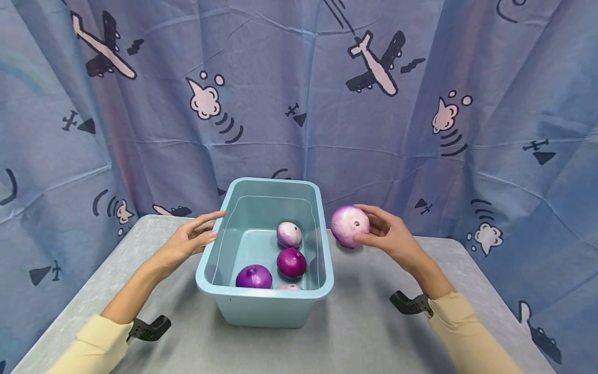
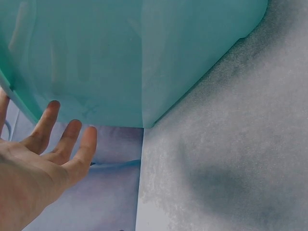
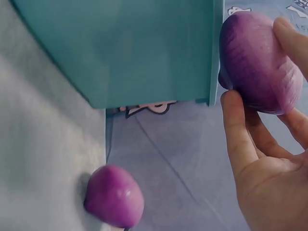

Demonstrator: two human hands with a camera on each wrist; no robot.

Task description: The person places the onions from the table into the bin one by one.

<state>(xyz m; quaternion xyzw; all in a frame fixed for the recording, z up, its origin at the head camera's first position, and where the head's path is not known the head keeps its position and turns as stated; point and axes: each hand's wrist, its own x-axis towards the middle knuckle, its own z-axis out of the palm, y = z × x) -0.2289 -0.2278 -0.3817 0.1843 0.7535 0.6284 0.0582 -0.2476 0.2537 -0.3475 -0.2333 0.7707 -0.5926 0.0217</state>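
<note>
My right hand (image 1: 394,238) grips a purple-and-white onion (image 1: 345,225) between thumb and fingers, just outside the right rim of a light blue plastic bin (image 1: 264,294). Another purple onion (image 3: 114,196) lies on the table beside the bin in the right wrist view. Fingers loosely spread, my left hand (image 1: 184,243) is at the bin's left rim, and its fingertips (image 2: 54,107) overlap the bin wall. Inside the bin sit a pale onion (image 1: 289,235), a dark magenta onion (image 1: 291,263) and a purple onion (image 1: 254,277). A pinkish onion (image 1: 289,286) is mostly hidden behind the front rim.
The bin stands on a grey table (image 1: 364,332). A blue curtain (image 1: 261,104) printed with airplanes hangs right behind the table's back edge and along both sides. Each wrist wears a black strap mount (image 1: 150,328).
</note>
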